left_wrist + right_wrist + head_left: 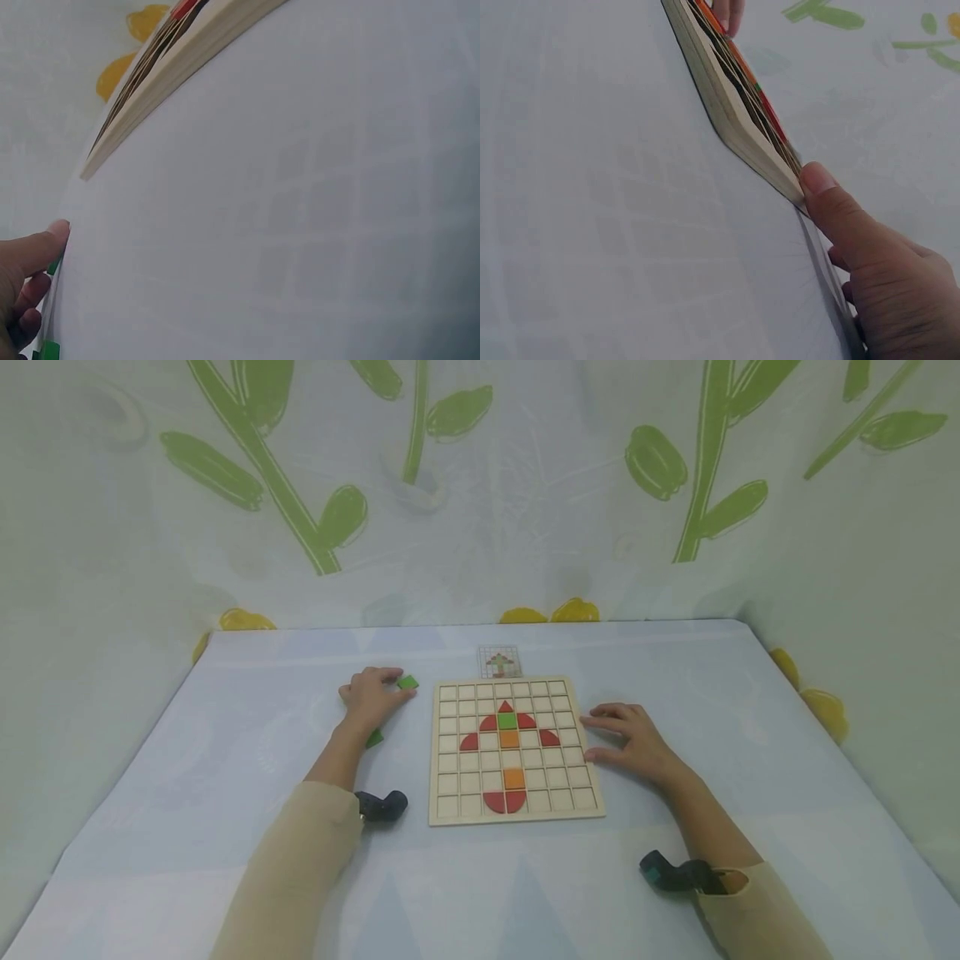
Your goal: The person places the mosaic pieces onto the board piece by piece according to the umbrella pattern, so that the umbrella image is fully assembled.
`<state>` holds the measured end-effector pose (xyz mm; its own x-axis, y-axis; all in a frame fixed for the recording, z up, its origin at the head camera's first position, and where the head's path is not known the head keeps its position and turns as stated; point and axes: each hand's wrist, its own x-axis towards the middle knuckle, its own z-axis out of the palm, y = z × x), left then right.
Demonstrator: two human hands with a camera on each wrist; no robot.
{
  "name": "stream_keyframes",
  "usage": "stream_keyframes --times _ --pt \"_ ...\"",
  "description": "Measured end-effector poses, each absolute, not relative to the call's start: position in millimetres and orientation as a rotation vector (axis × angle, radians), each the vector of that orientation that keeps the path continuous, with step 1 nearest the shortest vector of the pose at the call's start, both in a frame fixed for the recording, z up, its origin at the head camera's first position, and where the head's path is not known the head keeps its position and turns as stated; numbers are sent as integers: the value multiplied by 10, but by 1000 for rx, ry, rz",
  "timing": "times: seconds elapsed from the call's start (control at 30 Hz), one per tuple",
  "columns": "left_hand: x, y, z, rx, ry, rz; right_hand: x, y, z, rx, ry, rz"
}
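Observation:
My left hand pinches a green tile between thumb and index finger, left of the board; in the left wrist view, the tile's green edge shows below the thumb. A second green tile lies beside the left wrist, partly hidden by it. The wooden grid board carries red, orange and green pieces in a symmetrical figure: a red triangle on top, a green square beneath it. My right hand rests at the board's right edge, fingers extended, thumb against the rim.
A small pattern card with a similar printed figure lies just behind the board. Dark wrist-worn cameras sit on the left wrist and the right wrist. A pale cloth covers the table, with a leaf-printed curtain behind.

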<state>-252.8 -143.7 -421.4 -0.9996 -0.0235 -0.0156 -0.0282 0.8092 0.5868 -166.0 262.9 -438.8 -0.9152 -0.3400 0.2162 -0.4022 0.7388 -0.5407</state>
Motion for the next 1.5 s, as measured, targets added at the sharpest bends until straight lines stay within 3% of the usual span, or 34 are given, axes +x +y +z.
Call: stream_keyframes --times 0.77,1.5 --pt "-2393 -1412 -4260 -68 2996 1098 -1670 2642 -4412 612 -2820 919" --pt "-2194 -1194 -4179 119 2985 1174 -1655 2638 -4401 612 -2812 918"
